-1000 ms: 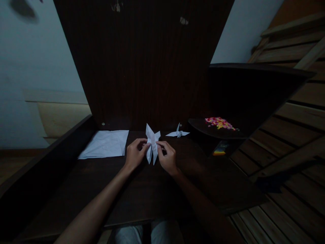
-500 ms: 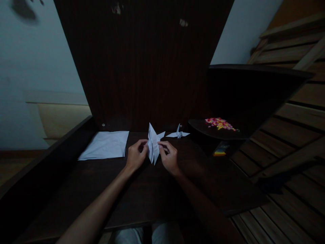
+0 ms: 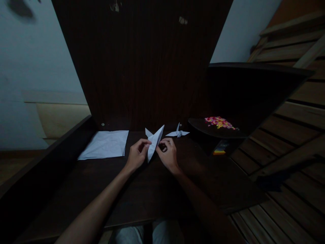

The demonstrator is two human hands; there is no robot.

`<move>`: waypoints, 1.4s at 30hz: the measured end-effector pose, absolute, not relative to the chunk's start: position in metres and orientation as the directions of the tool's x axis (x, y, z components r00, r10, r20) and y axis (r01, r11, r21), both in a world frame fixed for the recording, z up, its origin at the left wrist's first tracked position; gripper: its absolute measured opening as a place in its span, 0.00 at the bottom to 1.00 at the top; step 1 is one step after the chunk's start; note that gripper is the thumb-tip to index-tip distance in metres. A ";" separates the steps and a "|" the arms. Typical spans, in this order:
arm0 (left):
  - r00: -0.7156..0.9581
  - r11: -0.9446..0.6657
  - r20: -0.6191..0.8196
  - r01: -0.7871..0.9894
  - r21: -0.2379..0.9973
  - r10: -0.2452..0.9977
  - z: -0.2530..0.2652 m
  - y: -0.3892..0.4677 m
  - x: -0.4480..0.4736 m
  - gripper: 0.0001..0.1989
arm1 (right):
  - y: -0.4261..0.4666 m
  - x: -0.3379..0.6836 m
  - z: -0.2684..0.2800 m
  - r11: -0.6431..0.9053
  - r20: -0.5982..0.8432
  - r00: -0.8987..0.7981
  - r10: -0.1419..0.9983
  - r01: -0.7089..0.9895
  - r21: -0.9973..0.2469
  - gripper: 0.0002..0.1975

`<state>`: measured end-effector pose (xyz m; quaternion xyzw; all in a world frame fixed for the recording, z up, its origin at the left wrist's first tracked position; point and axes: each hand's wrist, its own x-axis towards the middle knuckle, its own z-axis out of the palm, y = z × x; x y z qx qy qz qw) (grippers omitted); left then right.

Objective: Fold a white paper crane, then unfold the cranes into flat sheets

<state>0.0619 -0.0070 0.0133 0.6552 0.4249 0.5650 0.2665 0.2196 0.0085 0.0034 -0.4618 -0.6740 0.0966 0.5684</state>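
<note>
A white folded paper figure (image 3: 154,143) with pointed flaps is held above the dark desk, between my two hands. My left hand (image 3: 137,154) pinches its left side between thumb and fingers. On its right side, my right hand (image 3: 168,154) is closed with the fingertips at the paper's edge. Just behind and to the right, a finished-looking paper crane (image 3: 178,132) with spread wings rests on the desk. To the left lies a flat stack of white paper sheets (image 3: 105,144).
A dark corner shelf (image 3: 228,135) on the right bears a heap of small pink, red and yellow pieces (image 3: 219,122). Below it sits a small pack with a yellow-orange end (image 3: 219,150). A dark upright panel (image 3: 149,67) backs the desk (image 3: 127,203); wooden slats (image 3: 299,128) stand at right.
The folded paper has been turned between my hands: its tall point now leans right, and a smaller point shows at upper left. Both hands stay nearly in place.
</note>
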 end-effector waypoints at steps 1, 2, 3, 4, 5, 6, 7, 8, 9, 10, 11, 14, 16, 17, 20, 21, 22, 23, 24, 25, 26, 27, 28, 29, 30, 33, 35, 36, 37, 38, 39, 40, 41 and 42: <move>0.008 -0.511 0.532 0.290 0.809 0.847 0.013 -0.008 0.062 0.08 | 0.009 0.220 0.003 0.552 0.683 0.072 0.727 0.530 -0.644 0.02; 0.011 -0.525 0.554 0.332 0.784 0.833 0.014 -0.009 0.062 0.08 | 0.009 0.220 0.003 0.550 0.687 0.076 0.723 0.539 -0.638 0.02; 0.006 -0.535 0.576 0.379 0.755 0.817 0.014 -0.010 0.063 0.08 | 0.009 0.220 0.003 0.550 0.690 0.081 0.720 0.540 -0.637 0.03; -0.006 -0.538 0.597 0.427 0.727 0.802 0.015 -0.010 0.063 0.08 | 0.009 0.221 0.004 0.554 0.693 0.085 0.716 0.535 -0.638 0.04; -0.024 -0.535 0.617 0.474 0.700 0.786 0.015 -0.011 0.063 0.09 | 0.008 0.221 0.005 0.563 0.699 0.087 0.710 0.525 -0.638 0.05; -0.042 -0.529 0.637 0.517 0.674 0.770 0.016 -0.011 0.064 0.09 | 0.008 0.221 0.007 0.578 0.707 0.084 0.702 0.513 -0.635 0.05; -0.055 -0.523 0.655 0.554 0.648 0.754 0.016 -0.011 0.064 0.11 | 0.006 0.221 0.008 0.595 0.718 0.078 0.691 0.502 -0.628 0.06; -0.064 -0.519 0.672 0.583 0.625 0.738 0.016 -0.011 0.064 0.13 | 0.005 0.221 0.009 0.614 0.731 0.069 0.679 0.492 -0.617 0.06; -0.068 -0.517 0.687 0.606 0.605 0.724 0.015 -0.010 0.064 0.16 | 0.004 0.220 0.011 0.632 0.742 0.056 0.668 0.484 -0.605 0.06; -0.069 -0.513 0.697 0.625 0.588 0.714 0.014 -0.009 0.064 0.17 | 0.002 0.220 0.011 0.647 0.754 0.045 0.656 0.481 -0.591 0.06; -0.068 -0.506 0.701 0.643 0.575 0.710 0.013 -0.009 0.064 0.19 | 0.001 0.219 0.012 0.660 0.764 0.032 0.644 0.481 -0.576 0.06; -0.062 -0.469 0.681 0.680 0.565 0.730 0.010 -0.006 0.062 0.20 | -0.001 0.218 0.012 0.692 0.793 0.002 0.609 0.488 -0.533 0.07; -0.056 -0.452 0.658 0.683 0.573 0.751 0.010 -0.005 0.060 0.20 | -0.001 0.218 0.012 0.701 0.803 -0.004 0.597 0.489 -0.519 0.07; -0.055 -0.445 0.648 0.682 0.580 0.760 0.010 -0.004 0.059 0.20 | -0.001 0.219 0.013 0.700 0.802 0.000 0.597 0.489 -0.521 0.07; -0.067 -0.421 0.628 0.687 0.593 0.775 0.013 -0.003 0.054 0.17 | 0.002 0.223 0.016 0.682 0.790 0.035 0.612 0.484 -0.549 0.07; -0.072 -0.416 0.631 0.692 0.589 0.773 0.014 -0.003 0.053 0.15 | 0.003 0.225 0.018 0.674 0.785 0.052 0.617 0.479 -0.562 0.07; -0.074 -0.416 0.637 0.699 0.582 0.767 0.015 -0.002 0.051 0.12 | 0.005 0.227 0.018 0.666 0.778 0.070 0.624 0.473 -0.577 0.08; -0.070 -0.420 0.645 0.704 0.573 0.761 0.016 -0.002 0.049 0.10 | 0.007 0.229 0.019 0.658 0.769 0.084 0.634 0.465 -0.593 0.07; -0.063 -0.426 0.650 0.708 0.564 0.757 0.017 -0.001 0.047 0.09 | 0.009 0.231 0.019 0.647 0.756 0.094 0.648 0.455 -0.612 0.07; -0.056 -0.430 0.654 0.710 0.557 0.755 0.018 -0.001 0.045 0.09 | 0.011 0.233 0.019 0.635 0.739 0.101 0.666 0.444 -0.633 0.07; -0.053 -0.432 0.654 0.710 0.556 0.755 0.019 0.000 0.043 0.09 | 0.014 0.236 0.019 0.622 0.721 0.106 0.685 0.430 -0.654 0.07; -0.059 -0.428 0.650 0.706 0.564 0.758 0.021 0.000 0.041 0.09 | 0.016 0.238 0.018 0.606 0.699 0.110 0.706 0.417 -0.678 0.07; -0.075 -0.420 0.642 0.698 0.580 0.763 0.023 0.001 0.038 0.09 | 0.019 0.241 0.018 0.589 0.677 0.121 0.726 0.400 -0.702 0.08; -0.092 -0.410 0.631 0.687 0.600 0.770 0.025 0.001 0.036 0.08 | 0.022 0.243 0.018 0.573 0.658 0.135 0.741 0.382 -0.724 0.08; -0.108 -0.401 0.618 0.671 0.623 0.779 0.027 0.002 0.033 0.08 | 0.024 0.245 0.018 0.560 0.640 0.148 0.754 0.366 -0.744 0.08; -0.120 -0.395 0.567 0.601 0.695 0.815 0.032 0.003 0.028 0.07 | 0.031 0.248 0.021 0.531 0.601 0.167 0.782 0.325 -0.782 0.09; -0.121 -0.390 0.532 0.550 0.739 0.838 0.034 0.005 0.026 0.07 | 0.033 0.249 0.022 0.521 0.577 0.173 0.798 0.284 -0.805 0.09; -0.133 -0.383 0.514 0.519 0.764 0.847 0.034 0.006 0.025 0.07 | 0.034 0.249 0.023 0.518 0.563 0.172 0.808 0.248 -0.819 0.10; -0.150 -0.374 0.494 0.478 0.794 0.856 0.034 0.007 0.025 0.08 | 0.034 0.249 0.024 0.517 0.549 0.163 0.820 0.202 -0.832 0.11; -0.174 -0.365 0.470 0.422 0.830 0.865 0.034 0.008 0.025 0.08 | 0.033 0.249 0.025 0.519 0.539 0.141 0.830 0.155 -0.841 0.12; -0.203 -0.354 0.439 0.350 0.867 0.875 0.033 0.009 0.026 0.09 | 0.031 0.250 0.025 0.527 0.538 0.106 0.836 0.120 -0.842 0.13; -0.229 -0.339 0.400 0.264 0.903 0.888 0.033 0.010 0.027 0.10 | 0.029 0.251 0.026 0.545 0.553 0.059 0.831 0.107 -0.831 0.13; -0.249 -0.317 0.352 0.171 0.933 0.902 0.033 0.011 0.027 0.11 | 0.027 0.252 0.027 0.577 0.580 -0.010 0.814 0.117 -0.808 0.13; -0.264 -0.285 0.296 0.080 0.955 0.918 0.033 0.012 0.028 0.13 | 0.024 0.253 0.028 0.623 0.617 -0.092 0.782 0.148 -0.768 0.12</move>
